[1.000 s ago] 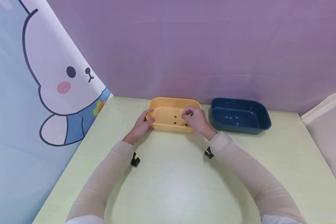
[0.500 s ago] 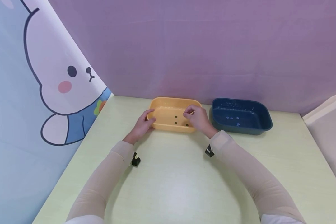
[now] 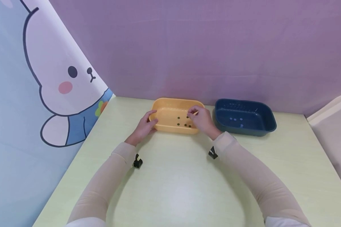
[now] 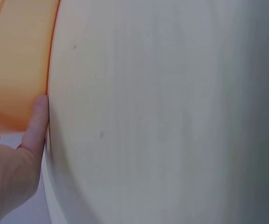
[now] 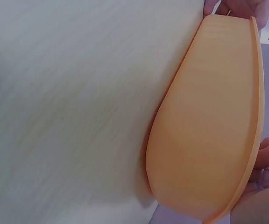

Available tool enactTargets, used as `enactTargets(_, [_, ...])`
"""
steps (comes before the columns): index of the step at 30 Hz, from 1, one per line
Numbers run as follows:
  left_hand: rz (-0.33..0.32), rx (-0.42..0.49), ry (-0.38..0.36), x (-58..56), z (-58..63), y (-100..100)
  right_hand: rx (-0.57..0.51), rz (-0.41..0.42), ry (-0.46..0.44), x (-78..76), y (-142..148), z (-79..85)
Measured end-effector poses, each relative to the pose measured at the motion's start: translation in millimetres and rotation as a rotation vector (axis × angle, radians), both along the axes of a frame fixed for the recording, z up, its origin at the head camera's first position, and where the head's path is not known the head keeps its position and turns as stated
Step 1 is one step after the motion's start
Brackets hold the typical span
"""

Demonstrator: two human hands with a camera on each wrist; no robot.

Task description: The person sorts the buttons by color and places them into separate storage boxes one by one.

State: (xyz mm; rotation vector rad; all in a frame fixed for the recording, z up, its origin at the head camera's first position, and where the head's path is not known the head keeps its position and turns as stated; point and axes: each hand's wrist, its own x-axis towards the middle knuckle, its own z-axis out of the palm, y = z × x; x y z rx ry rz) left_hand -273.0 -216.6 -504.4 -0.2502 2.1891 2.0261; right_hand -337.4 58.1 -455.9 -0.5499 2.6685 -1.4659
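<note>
My left hand grips the left end of a shallow yellow-orange plastic tray. In the left wrist view a finger of that hand lies along the tray's outer wall. Over the tray's right end, my right hand has thumb and fingers drawn together, with a small dark disc right at the fingertips. Several more small dark discs lie on the tray floor, mostly toward its right half. The right wrist view shows curled fingers beyond the tray rim, partly hidden by it.
A dark blue tray stands just right of the yellow one, with several small pale-blue ringed discs inside. Both trays sit on a pale table near a purple cloth backdrop. A rabbit-print cloth hangs at left.
Another dark disc now lies on the yellow tray floor near the front wall, and one shows at my right fingertips. My right hand has shifted slightly right; my left hand keeps its grip.
</note>
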Motion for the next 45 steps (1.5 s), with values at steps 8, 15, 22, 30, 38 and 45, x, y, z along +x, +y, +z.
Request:
enactTargets(8, [-0.005, -0.008, 0.0, -3.2, 0.3, -2.4, -0.013, -0.012, 0.008, -2.5, 5.6, 3.3])
enactTargets(15, [-0.016, -0.011, -0.014, -8.3, -0.6, -0.9, -0.026, -0.036, 0.024, -0.8, 15.2, 2.1])
enactTargets(22, [-0.022, -0.002, -0.017, -14.3, 0.8, 5.6, 0.007, -0.043, 0.079, 13.9, 37.9, 1.8])
enactTargets(30, [-0.031, 0.008, -0.013, -22.7, 4.3, 11.2, 0.063, -0.027, 0.089, 40.7, 66.8, -0.2])
enactTargets(38, [-0.048, -0.032, -0.001, -33.9, -0.7, 4.3, 0.107, -0.017, 0.111, 55.4, 86.7, -16.2])
enactTargets(45, [-0.049, -0.066, -0.003, -32.1, -6.0, -12.9, 0.168, 0.079, 0.128, 68.0, 95.6, -21.4])
